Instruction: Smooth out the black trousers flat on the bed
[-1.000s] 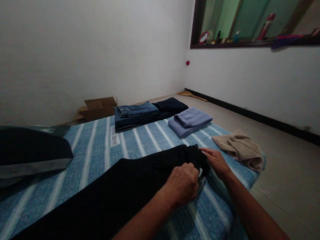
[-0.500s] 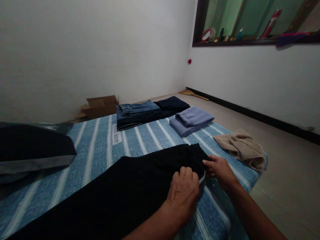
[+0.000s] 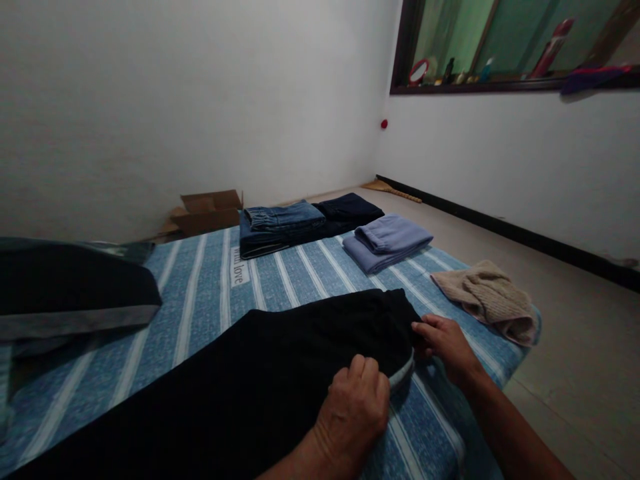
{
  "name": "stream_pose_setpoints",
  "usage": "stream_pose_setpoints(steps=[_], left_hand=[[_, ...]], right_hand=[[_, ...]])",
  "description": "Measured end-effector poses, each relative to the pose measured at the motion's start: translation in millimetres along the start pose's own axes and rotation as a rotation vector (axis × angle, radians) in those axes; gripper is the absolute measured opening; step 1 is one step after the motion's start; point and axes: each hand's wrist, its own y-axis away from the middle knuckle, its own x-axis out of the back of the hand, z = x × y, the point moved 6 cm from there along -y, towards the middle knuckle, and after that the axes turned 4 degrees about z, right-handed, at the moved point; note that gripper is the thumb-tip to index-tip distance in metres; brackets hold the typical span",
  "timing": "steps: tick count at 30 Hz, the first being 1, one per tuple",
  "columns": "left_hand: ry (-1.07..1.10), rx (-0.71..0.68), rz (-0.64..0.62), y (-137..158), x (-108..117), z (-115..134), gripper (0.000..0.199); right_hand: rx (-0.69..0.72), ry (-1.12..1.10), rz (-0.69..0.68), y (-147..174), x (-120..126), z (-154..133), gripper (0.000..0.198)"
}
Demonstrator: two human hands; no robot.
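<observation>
Black garment (image 3: 280, 360) lies lower centre on bed (image 3: 210, 293); left hand (image 3: 355, 407) and right hand (image 3: 445, 340) fingers grip its edge.

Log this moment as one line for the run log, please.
left hand: gripping edge of black garment | right hand: pinching its corner | garment: flat on striped mattress | nearby: beige cloth, folded jeans

Dim room, white walls (image 3: 200, 100), dark-framed window (image 3: 500, 47).
</observation>
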Motion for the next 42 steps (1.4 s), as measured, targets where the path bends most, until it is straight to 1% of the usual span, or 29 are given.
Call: stream_pose_setpoints(steps=[6, 8, 12, 15, 17, 20, 22, 24, 27, 31, 34, 39, 42], left_hand=[[-0.001, -0.023, -0.034, 3, -13, 0, 0.008], [0.015, -0.038, -0.048, 4, -14, 0, 0.009], [0.035, -0.061, -0.133, 4, -6, 1, 0.012], [0.086, -0.026, -0.173, -3, 6, 0, 0.011], [0.136, -0.008, -0.122, -14, 15, 1, 0.012], [0.164, -0.015, 0.029, -33, 21, 6, 0.029], [0.147, -0.020, 0.097, -45, 16, 13, 0.044], [0.118, -0.013, 0.122, -54, 7, 20, 0.051], [0.069, 0.056, 0.127, -64, -4, 26, 0.040], [0.068, 0.184, 0.121, -74, -7, 22, 0.029], [0.139, 0.220, 0.138, -80, -3, 13, 0.025], [0.307, 0.326, 0.124, -82, -1, -7, 0.019], [0.341, 0.330, 0.112, -83, 0, -9, 0.022]], right_hand=[[0.102, 0.273, 0.062, -5, 6, -5, 0.025], [0.112, 0.309, 0.062, -7, 7, -5, 0.025], [0.119, 0.326, 0.049, -10, 7, -3, 0.025], [0.127, 0.348, 0.056, -9, 8, -4, 0.026], [0.123, 0.350, 0.055, -9, 8, -5, 0.025], [0.103, 0.330, 0.029, -8, 6, -8, 0.024], [0.095, 0.315, 0.010, -7, 5, -10, 0.023], [0.092, 0.307, 0.000, -7, 5, -12, 0.021], [0.097, 0.288, -0.003, -6, 5, -15, 0.021], [0.102, 0.212, -0.026, -6, 3, -19, 0.022], [0.106, 0.187, -0.073, -6, 0, -21, 0.025], [0.131, 0.092, -0.246, -8, -7, -22, 0.037], [0.124, 0.056, -0.235, -10, -7, -20, 0.043]])
